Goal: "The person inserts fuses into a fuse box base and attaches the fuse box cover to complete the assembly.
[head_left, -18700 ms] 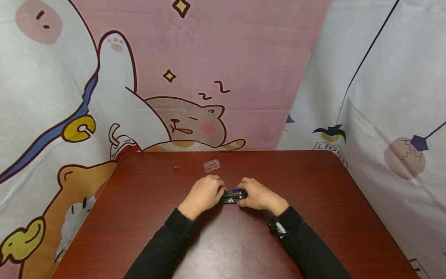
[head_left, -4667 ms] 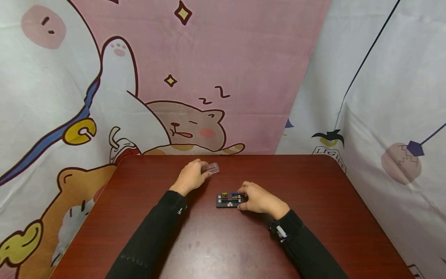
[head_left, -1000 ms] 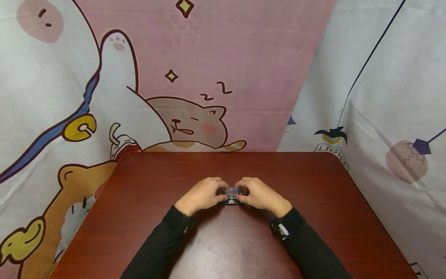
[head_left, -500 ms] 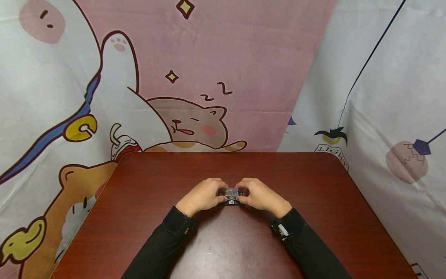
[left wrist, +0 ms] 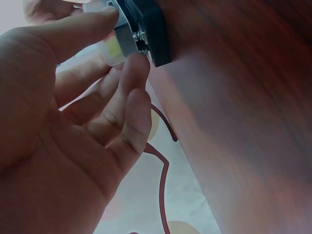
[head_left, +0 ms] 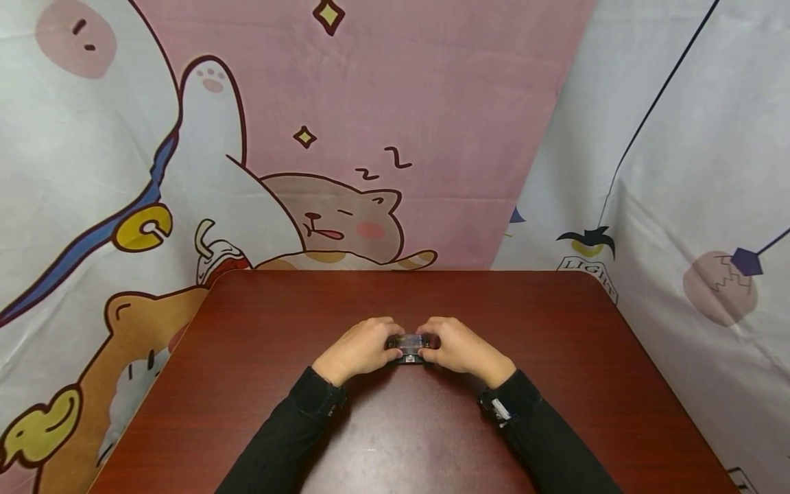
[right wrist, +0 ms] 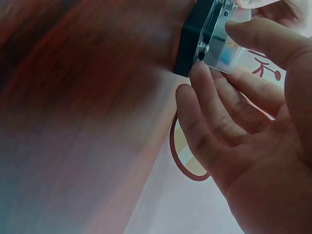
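A small black fuse block (head_left: 408,359) with metal terminals stands at mid-table between my hands. Over it sits a clear plastic cover (head_left: 410,343), through which coloured fuses show, yellow (left wrist: 113,48) at the left end and blue (right wrist: 226,55) at the right. My left hand (head_left: 361,350) pinches the cover's left end, thumb on the near side and fingers on the far side. From the other end my right hand (head_left: 463,350) grips it the same way. Fingertips of both hands reach down by the terminal screws (right wrist: 203,48) near the black base.
The reddish-brown wooden table (head_left: 524,315) extends round the block, its far edge up against a printed cartoon curtain (head_left: 432,137). Dark sleeves (head_left: 278,432) cover both forearms, and a small white device (head_left: 500,409) is strapped at the right wrist.
Earlier the clear cover lay behind the block and my left hand took hold of it; now it is over the fuses. A small red piece has gone from the table. The last second shows hardly any motion.
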A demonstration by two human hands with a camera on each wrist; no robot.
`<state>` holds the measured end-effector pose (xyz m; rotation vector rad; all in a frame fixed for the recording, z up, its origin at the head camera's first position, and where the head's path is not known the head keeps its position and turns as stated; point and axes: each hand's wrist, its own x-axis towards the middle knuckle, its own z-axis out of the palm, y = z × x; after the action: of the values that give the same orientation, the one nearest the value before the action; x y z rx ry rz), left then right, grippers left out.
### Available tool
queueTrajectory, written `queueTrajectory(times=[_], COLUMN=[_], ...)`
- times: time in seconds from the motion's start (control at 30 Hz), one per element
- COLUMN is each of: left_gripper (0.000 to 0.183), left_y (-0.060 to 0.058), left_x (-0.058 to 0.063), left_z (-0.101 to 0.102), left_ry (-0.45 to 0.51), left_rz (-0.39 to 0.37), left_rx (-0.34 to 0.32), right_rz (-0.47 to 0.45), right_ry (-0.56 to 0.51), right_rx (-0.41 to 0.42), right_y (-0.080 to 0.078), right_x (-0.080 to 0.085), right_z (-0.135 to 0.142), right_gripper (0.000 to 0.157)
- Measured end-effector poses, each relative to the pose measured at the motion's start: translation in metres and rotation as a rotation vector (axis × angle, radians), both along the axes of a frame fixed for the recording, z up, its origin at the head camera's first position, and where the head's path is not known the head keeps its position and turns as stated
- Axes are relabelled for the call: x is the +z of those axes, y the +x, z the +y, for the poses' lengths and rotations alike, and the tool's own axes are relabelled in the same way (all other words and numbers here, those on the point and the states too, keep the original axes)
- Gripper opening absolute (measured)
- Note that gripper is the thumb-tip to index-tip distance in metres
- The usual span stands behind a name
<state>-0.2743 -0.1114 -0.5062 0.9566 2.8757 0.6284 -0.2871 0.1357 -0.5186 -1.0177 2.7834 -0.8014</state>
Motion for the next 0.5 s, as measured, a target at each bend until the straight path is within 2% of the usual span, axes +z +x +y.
queueTrajectory(times=[0.23, 0.33, 0.5], left_gripper=[0.034, 0.038, 0.045], left_y=[0.001, 0.002, 0.002], left_x=[0.001, 0.002, 0.012], left_z=[0.0, -0.001, -0.009], left_ry=[-0.028, -0.035, 0.008], left_rz=[0.003, 0.01, 0.03], left_rx=[0.002, -0.003, 0.015], right_rz=[0.002, -0.007, -0.005], right_ry=[0.016, 0.022, -0.048], right_rx=[0.005, 0.009, 0.011], right_y=[-0.001, -0.001, -0.002], right_x=[-0.001, -0.001, 0.005], right_z=[0.001, 0.002, 0.006], right_gripper=[0.033, 0.041, 0.05])
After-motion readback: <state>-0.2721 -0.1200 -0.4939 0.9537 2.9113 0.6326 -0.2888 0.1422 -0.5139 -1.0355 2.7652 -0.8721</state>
